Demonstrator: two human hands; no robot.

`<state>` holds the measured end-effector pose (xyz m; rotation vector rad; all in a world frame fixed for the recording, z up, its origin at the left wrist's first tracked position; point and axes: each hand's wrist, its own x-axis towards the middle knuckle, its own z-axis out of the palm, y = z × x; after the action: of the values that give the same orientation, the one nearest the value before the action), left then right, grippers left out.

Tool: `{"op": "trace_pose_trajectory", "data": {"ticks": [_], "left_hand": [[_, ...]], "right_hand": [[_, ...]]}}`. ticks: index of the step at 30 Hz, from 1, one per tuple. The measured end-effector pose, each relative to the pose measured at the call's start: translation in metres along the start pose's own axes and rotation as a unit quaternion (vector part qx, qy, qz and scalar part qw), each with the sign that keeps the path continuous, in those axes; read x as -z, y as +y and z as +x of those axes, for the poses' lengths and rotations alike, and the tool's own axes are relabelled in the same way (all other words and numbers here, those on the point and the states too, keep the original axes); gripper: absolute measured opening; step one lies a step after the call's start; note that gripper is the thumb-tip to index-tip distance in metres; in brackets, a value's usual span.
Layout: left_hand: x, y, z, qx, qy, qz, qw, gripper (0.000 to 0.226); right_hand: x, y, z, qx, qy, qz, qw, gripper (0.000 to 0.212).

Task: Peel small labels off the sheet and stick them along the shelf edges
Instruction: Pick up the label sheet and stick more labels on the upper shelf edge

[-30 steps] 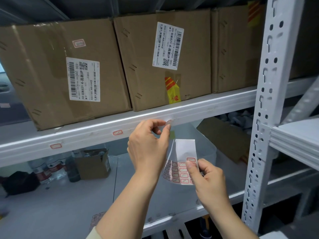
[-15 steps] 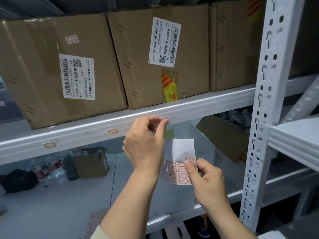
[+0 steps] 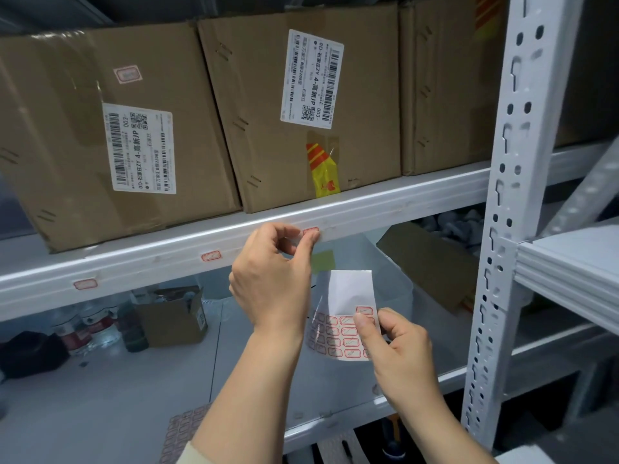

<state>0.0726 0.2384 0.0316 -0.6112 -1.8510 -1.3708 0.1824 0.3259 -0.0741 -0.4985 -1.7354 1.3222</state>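
My left hand (image 3: 271,283) is raised to the grey shelf edge (image 3: 385,212). Its thumb and index fingertip pinch a small red-bordered label (image 3: 311,231) that lies against the edge. Two more such labels (image 3: 211,255) (image 3: 85,284) are stuck on the edge to the left. Lower down, my right hand (image 3: 398,349) grips the label sheet (image 3: 350,293) by its right side, thumb on top. The sheet's upper part is bare white backing and several rows of labels fill its lower part.
Three cardboard boxes (image 3: 301,105) stand on the shelf right above the edge. A perforated white upright (image 3: 505,195) rises at the right. On the lower shelf are a small open box (image 3: 170,316), bottles (image 3: 83,326), a brown box (image 3: 432,262) and another label sheet (image 3: 181,433).
My left hand rose from in front of the shelf and brought the label onto the shelf edge. The right hand with the sheet stayed almost still.
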Motion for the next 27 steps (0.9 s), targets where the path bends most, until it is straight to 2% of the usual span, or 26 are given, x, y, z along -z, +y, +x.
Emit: {"op": "trace_pose_trajectory", "data": {"ticks": [4, 10, 17, 20, 24, 27], "left_hand": [[-0.001, -0.002, -0.001, -0.024, 0.010, 0.010, 1.000, 0.030], [0.000, -0.012, -0.004, -0.104, 0.007, 0.026, 0.994, 0.032], [0.002, -0.019, -0.008, -0.080, 0.015, -0.046, 0.996, 0.022], [0.008, -0.019, -0.017, -0.091, -0.012, -0.068, 0.993, 0.015], [0.019, -0.022, -0.042, -0.132, -0.097, -0.098, 0.982, 0.002], [0.025, -0.028, -0.063, -0.163, -0.139, -0.107, 0.971, 0.007]], "right_hand": [[0.001, 0.000, 0.000, -0.001, 0.004, 0.000, 1.000, 0.026], [0.005, -0.002, -0.001, -0.022, -0.005, 0.023, 0.999, 0.027], [0.006, -0.007, -0.004, -0.031, -0.018, 0.048, 0.998, 0.029], [0.005, -0.009, -0.005, -0.022, -0.012, 0.063, 0.998, 0.033], [0.002, -0.013, -0.004, -0.022, -0.010, 0.096, 0.995, 0.037], [0.000, -0.017, -0.004, -0.029, -0.014, 0.123, 0.992, 0.028]]}}
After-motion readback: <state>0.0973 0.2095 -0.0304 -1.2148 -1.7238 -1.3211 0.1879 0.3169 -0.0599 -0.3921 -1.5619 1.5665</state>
